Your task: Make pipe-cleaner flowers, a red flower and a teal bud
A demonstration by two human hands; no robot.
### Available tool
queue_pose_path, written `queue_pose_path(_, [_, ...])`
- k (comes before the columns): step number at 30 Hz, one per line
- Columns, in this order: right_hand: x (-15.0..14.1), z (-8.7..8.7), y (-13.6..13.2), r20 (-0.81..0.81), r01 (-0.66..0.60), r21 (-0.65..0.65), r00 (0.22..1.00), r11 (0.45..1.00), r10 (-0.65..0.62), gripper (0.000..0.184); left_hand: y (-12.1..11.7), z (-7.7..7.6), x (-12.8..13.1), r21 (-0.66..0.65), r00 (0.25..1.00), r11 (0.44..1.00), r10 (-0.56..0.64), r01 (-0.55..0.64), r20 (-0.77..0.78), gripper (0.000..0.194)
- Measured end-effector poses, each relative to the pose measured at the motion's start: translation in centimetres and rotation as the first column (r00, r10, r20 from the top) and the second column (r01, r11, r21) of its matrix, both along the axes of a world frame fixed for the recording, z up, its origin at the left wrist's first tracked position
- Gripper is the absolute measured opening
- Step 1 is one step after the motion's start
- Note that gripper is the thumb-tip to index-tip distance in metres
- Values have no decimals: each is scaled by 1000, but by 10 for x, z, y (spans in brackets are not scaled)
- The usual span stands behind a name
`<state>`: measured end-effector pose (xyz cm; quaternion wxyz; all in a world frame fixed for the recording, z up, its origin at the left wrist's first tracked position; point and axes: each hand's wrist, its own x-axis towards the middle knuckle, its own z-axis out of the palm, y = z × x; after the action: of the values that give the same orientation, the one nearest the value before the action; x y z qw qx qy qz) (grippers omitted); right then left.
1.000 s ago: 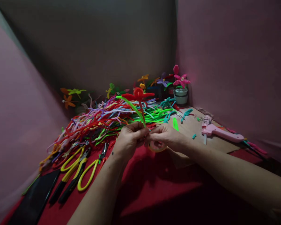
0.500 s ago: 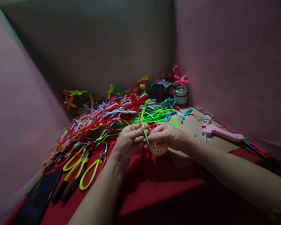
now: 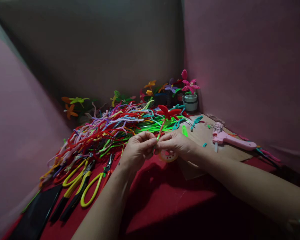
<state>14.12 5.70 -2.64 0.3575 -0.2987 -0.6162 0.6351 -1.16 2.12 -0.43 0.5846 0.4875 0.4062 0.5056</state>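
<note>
A red pipe-cleaner flower (image 3: 168, 112) stands above my fingertips, its petals spread and its thin stem (image 3: 162, 128) leaning to the right. My left hand (image 3: 140, 146) pinches the lower stem between thumb and fingers. Close against it, my right hand (image 3: 175, 143) has its fingertips closed on the same stem. The stem's lower end is hidden by the fingers. A round roll of tape (image 3: 168, 156) with a yellow rim shows just below my right hand; whether tape runs from it to the stem I cannot make out.
A heap of coloured pipe cleaners (image 3: 100, 130) lies behind my hands. Pliers (image 3: 76, 193) and yellow-handled scissors (image 3: 92, 190) lie left, near a black flat object (image 3: 37, 213). A pink glue gun (image 3: 235, 140) rests on a board (image 3: 202, 133) at right; finished flowers (image 3: 190, 86) stand behind.
The red flower has turned and moved right, its stem now leaning right. The bright green pipe cleaner beside it no longer shows separately. My hands have drawn closer together.
</note>
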Motion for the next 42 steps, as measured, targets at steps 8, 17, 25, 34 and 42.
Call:
queue_pose_path(8, [0, 0, -1, 5, -31, 113, 1000, 993, 30, 18, 1, -5, 3, 119, 970, 993, 6, 24, -245, 21])
queue_pose_path(17, [-2, -2, 0, 74, -30, 78, 997, 997, 24, 19, 4, -5, -1, 31, 982, 999, 36, -31, -184, 25])
queue_pose_path(25, [-1, -2, 3, 11, -67, -78, 998, 995, 68, 19, 4, -2, -4, -87, 999, 996, -1, 5, 53, 24])
queue_pose_path(34, [10, 0, 13, -167, -282, -102, 950, 954, 263, 28, 2, -3, -3, -24, 957, 996, -79, 89, 279, 18])
queue_pose_path(42, [6, 4, 9, -5, -98, -39, 995, 994, 98, 17, 2, -4, -2, -68, 951, 995, -49, 73, 305, 16])
